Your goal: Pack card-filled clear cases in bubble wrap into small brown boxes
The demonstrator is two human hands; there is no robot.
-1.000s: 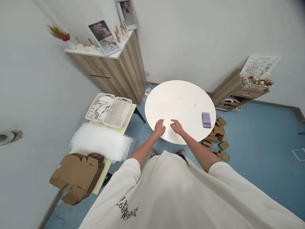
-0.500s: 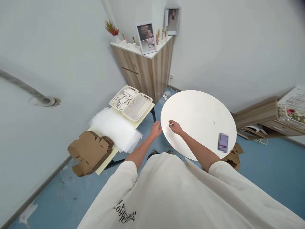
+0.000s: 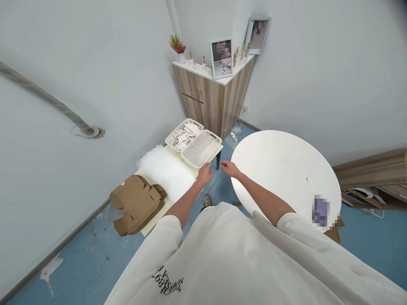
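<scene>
My left hand [image 3: 205, 173] hovers near the front corner of a white plastic basket [image 3: 190, 163], its fingers apart and nothing visible in them. A short way to the right, my right hand [image 3: 229, 168] is held in the air beside the edge of the white round table [image 3: 280, 169]. Its fingers are loosely bent, and it too looks bare. Clear plastic lies in the nearer basket. Behind it stands a second white basket [image 3: 174, 148] of printed paper packets. A stack of white translucent sheets [image 3: 171, 171] and flat brown cardboard boxes [image 3: 135, 203] share the narrow table.
A blurred purple item [image 3: 321, 210] lies on the round table. In the corner, a wooden cabinet [image 3: 214, 106] bears picture frames, small bottles and a plant. Cables and a power strip [image 3: 234, 136] lie on the blue floor. Wooden shelving [image 3: 375, 169] stands at right.
My view has turned left, so the room's contents appear farther right. Both hands have shifted from the round table's edge towards the gap beside the baskets. One shoe shows below.
</scene>
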